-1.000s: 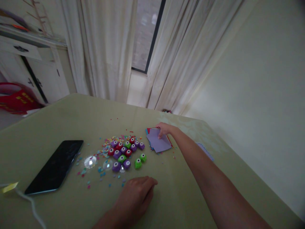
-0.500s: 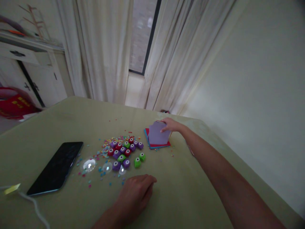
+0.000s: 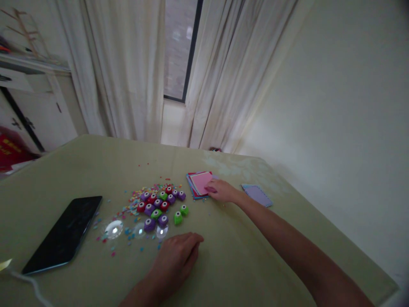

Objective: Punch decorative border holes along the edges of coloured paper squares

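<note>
My right hand [image 3: 220,190] reaches across the table, its fingers curled closed at the right edge of a pink sheet of paper [image 3: 201,182]. That sheet lies on top of a small stack of coloured paper [image 3: 189,181] with red and blue edges showing. To the right of this hand lies a lilac sheet of paper [image 3: 258,195], apart from the stack. My left hand [image 3: 179,256] rests on the table near the front, fingers folded together with nothing visible in them. Beyond it sit several purple, red and green craft punches [image 3: 156,214].
Paper confetti [image 3: 132,207] is scattered around the punches. Clear round discs [image 3: 114,229] lie in front of it. A black tablet [image 3: 65,234] is on the left, with a white cable [image 3: 33,285] near the front left corner. Curtains [image 3: 128,76] and a wall border the table.
The lilac paper has moved from the stack to the table on the right and is let go. My right hand is back at the stack, where pink paper now shows. The view has turned slightly right.
</note>
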Demonstrator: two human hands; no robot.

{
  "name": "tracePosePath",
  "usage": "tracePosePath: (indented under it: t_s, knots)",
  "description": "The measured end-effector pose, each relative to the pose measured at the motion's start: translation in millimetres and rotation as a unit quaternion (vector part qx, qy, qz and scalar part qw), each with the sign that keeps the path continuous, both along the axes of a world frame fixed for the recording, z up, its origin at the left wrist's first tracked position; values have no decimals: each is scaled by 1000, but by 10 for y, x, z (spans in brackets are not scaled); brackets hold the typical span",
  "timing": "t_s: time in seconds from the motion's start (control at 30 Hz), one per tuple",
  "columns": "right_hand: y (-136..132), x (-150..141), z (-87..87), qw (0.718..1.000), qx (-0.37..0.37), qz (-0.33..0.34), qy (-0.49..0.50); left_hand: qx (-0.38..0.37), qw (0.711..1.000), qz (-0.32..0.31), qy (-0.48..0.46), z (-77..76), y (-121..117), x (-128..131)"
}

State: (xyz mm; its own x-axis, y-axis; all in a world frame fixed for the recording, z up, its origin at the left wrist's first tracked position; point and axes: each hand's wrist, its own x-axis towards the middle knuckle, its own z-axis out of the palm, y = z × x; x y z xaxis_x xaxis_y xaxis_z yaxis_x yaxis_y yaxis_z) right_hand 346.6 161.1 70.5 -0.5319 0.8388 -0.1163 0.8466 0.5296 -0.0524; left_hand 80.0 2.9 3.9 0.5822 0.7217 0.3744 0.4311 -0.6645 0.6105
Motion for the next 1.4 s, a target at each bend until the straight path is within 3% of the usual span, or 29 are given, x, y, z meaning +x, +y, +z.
tracePosePath:
  t_s: [0.2,0.4,0.47,0.53,0.6,0.67,0.77,0.87,0.93,1.17,1.27,1.4]
  knots:
    - [-123,-87,-16,998,32,-41,-24,24,1000,5,-9,-26,10,-1]
    - [-351,-118,50,992,91,-77,47,61,998,13,-28,-25,0,4]
    - [-593,-133,125,986,127,-76,83,92,992,64,-57,-19,-2,1]
    - [-910,-148,201,980,150,-43,124,148,970,165,-103,-6,1,-14]
    - [-1235,-153,265,959,159,74,222,196,944,231,-131,15,9,-42]
    - [-1494,-144,311,945,119,121,279,216,952,182,-120,44,13,-70]
    - [-1661,-129,336,927,55,97,359,221,972,39,-76,85,-26,-66]
    - [-1583,-190,302,910,57,9,411,185,981,-55,14,87,-135,21]
    - [-1456,-314,244,918,68,-29,390,148,983,-80,66,66,-216,98]
    - [-1011,-942,-169,967,49,65,240,42,990,-78,107,104,-302,158]
    - [-904,-1020,-312,972,41,46,225,26,990,-75,113,156,-293,123]
    - [-863,-919,-383,963,34,-9,267,9,991,-73,112,159,-269,105]
